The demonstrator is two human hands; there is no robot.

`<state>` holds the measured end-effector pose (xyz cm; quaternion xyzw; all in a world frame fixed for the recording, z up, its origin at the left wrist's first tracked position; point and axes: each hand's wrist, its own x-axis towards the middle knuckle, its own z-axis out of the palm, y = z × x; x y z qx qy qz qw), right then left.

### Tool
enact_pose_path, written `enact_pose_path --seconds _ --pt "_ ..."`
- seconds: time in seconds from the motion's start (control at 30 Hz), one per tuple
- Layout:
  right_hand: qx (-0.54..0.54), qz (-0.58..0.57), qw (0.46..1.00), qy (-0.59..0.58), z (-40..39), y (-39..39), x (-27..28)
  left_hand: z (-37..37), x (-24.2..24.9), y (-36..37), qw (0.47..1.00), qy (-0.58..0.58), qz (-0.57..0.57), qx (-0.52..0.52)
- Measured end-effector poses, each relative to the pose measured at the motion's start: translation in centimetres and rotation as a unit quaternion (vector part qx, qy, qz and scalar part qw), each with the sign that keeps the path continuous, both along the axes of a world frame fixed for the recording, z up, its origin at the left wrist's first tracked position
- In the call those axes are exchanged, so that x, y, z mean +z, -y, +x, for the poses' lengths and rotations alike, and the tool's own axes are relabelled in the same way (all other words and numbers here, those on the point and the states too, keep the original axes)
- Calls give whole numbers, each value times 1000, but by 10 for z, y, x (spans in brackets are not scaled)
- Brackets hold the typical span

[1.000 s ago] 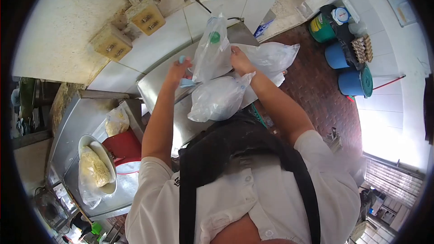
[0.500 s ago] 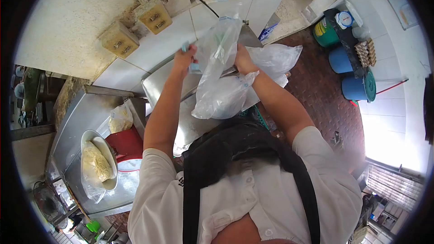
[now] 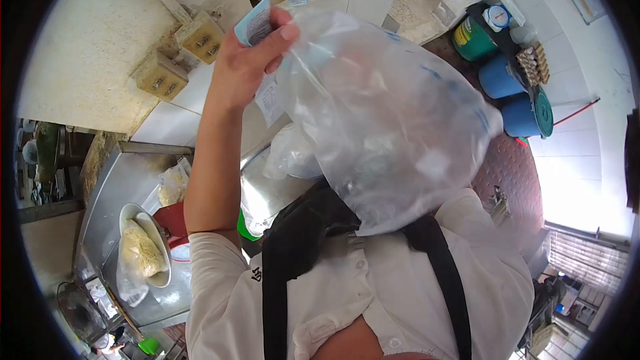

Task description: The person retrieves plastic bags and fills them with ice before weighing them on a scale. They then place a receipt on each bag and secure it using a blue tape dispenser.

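A large clear plastic bag spreads out in front of my chest, puffed and wrinkled. My left hand is raised at the bag's upper left corner, its fingers closed on the bag's edge, and a light blue printed slip sticks up from the same hand. Another white printed paper hangs just below it. The bag covers my right hand, which cannot be made out. Under the large bag, a smaller filled plastic bag rests on the metal surface.
On the left, a metal counter holds a white oval bowl with a bag of noodles, another bag and a red object. Blue buckets, a green bucket and egg trays stand at right.
The clear bag has come up toward the camera and spread wide. My left hand has risen with the blue slip. My right hand has gone out of sight behind the bag.
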<state>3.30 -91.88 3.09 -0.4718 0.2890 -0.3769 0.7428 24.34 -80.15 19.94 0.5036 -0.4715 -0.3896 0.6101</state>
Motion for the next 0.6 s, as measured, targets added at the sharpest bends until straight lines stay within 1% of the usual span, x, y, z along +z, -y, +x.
enact_pose_path --seconds 0.03,0.1,0.13,0.17,0.23,0.3,0.33,0.37,0.4,0.43,0.47,0.5,0.53,0.57,0.6 --pt "14 -12 1000 -9 -16 -6 13 -15 15 -6 1000 0 -11 -27" --pt "40 -34 998 -26 -50 -11 33 -48 35 -17 1000 -2 -5 -31" --pt "54 -44 997 -35 -68 -11 42 -63 38 -23 999 -5 0 -41" --pt "69 -53 995 -45 -87 -8 50 -77 36 -29 1000 -5 1 -29" --pt "102 -72 990 -68 -125 4 64 -106 26 -39 997 -33 29 -70" --pt "136 -89 981 -108 -162 25 66 -148 12 -43 986 -105 124 -40" --pt "157 -95 976 -116 -182 38 63 -166 -14 -41 972 -155 175 -33" --pt "169 -91 975 -115 -195 51 53 -183 -28 -37 939 -178 294 -10" --pt "246 -3 967 68 -207 65 37 -194 -52 -29 914 -202 347 -55" --pt "309 88 914 246 -214 76 27 -204 -79 -22 884 -227 396 -100" --pt "319 96 910 247 -214 84 23 -209 -104 -17 884 -232 397 -88" --pt "253 110 956 102 -208 90 19 -211 -127 -12 882 -258 364 -152" --pt "179 119 975 -47 -205 97 15 -213 -143 -6 875 -282 328 -217" --pt "231 326 917 20 -204 122 -23 -215 -156 -1 875 -286 331 -207" --pt "238 329 913 21 -197 132 -34 -214 -165 7 906 -265 314 -104"
